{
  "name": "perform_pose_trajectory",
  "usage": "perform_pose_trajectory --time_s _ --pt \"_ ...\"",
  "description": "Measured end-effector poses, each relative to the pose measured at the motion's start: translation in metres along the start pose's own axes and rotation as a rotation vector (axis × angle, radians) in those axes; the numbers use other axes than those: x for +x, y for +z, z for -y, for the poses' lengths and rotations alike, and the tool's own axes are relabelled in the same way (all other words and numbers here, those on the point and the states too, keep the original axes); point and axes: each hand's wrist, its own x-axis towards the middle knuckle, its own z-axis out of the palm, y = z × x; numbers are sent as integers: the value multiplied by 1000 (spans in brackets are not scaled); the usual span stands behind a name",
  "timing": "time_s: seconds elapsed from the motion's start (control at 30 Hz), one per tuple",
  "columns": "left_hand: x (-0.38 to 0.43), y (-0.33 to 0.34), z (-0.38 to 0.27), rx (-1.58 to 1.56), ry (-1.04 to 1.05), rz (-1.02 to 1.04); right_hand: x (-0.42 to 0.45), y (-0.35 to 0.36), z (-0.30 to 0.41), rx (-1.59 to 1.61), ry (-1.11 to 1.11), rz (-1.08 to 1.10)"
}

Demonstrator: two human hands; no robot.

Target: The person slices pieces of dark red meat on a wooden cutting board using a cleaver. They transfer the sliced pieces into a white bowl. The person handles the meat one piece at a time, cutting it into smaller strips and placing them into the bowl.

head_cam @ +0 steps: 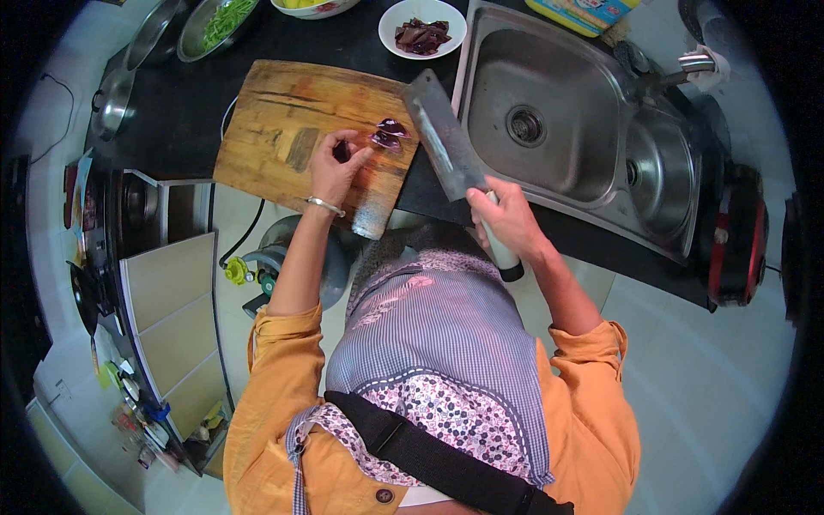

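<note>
My right hand point(505, 219) grips the pale handle of a cleaver point(444, 138). Its broad blade is raised, spanning the gap between board and sink in this view. Over the wooden cutting board point(270, 116), the fingers and thumb of my left hand point(338, 167) are curled. A dark red piece point(341, 151) shows inside that curl; whether the fingers hold it or it lies on the wood is unclear. Just right of the fingertips, two glossy dark red slices point(389, 134) lie near the board's right edge. More such slices point(421, 37) fill a white bowl point(386, 29) behind.
A double-bowl steel sink point(547, 116) is set into the black counter point(174, 116) at right. Chopped green vegetables point(228, 22) sit in a metal bowl at back left. Below the board stands a gas cylinder point(328, 257). A red-and-black appliance point(737, 238) is far right.
</note>
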Motion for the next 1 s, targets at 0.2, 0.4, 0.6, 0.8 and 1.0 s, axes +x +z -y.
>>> perform_pose_trajectory --time_s 0.2,0.4,0.6,0.8,1.0 --pt "15 17 -8 473 183 -51 22 -16 -31 191 114 100" --pt "17 29 -12 510 304 -50 26 -7 -54 280 119 155" --pt "17 28 -13 609 443 -76 28 12 -60 333 135 177" --pt "16 30 -10 511 406 -67 31 29 -61 398 157 206" --pt "24 37 -16 419 450 -98 29 31 -43 416 168 189"
